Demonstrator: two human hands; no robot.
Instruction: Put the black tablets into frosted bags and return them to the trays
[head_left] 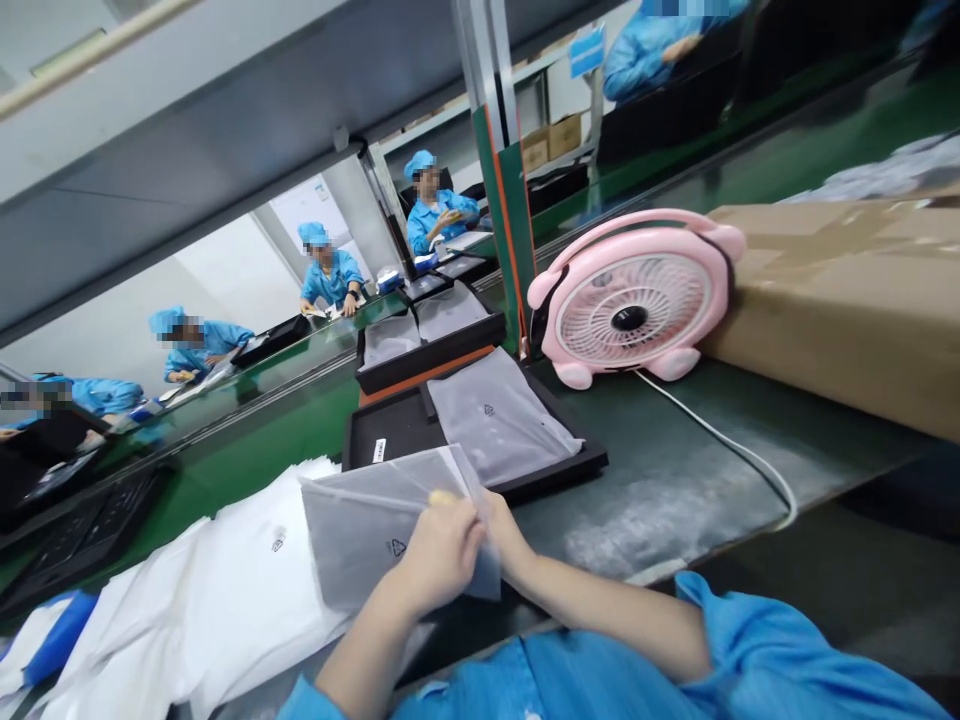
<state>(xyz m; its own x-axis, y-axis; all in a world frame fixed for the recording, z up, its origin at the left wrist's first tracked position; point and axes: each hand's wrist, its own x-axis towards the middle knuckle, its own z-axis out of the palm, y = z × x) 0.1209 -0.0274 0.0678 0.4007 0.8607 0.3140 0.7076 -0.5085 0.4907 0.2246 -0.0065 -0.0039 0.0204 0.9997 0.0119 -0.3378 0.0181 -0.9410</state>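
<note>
My left hand (439, 555) and my right hand (506, 535) meet at the right edge of a translucent plastic bag (367, 525) with a small recycling mark. Both hands pinch that edge, fingers closed on the film. The bag hangs over a stack of white bags (225, 600) on the green bench. Just beyond it lies a black tray (390, 430) holding a grey bagged flat item (499, 415).
A pink desk fan (634, 300) with a white cable (720, 440) stands to the right, beside a long cardboard box (847, 300). More black trays (427, 345) lie further along the green belt. Several people in blue coats work at the far side.
</note>
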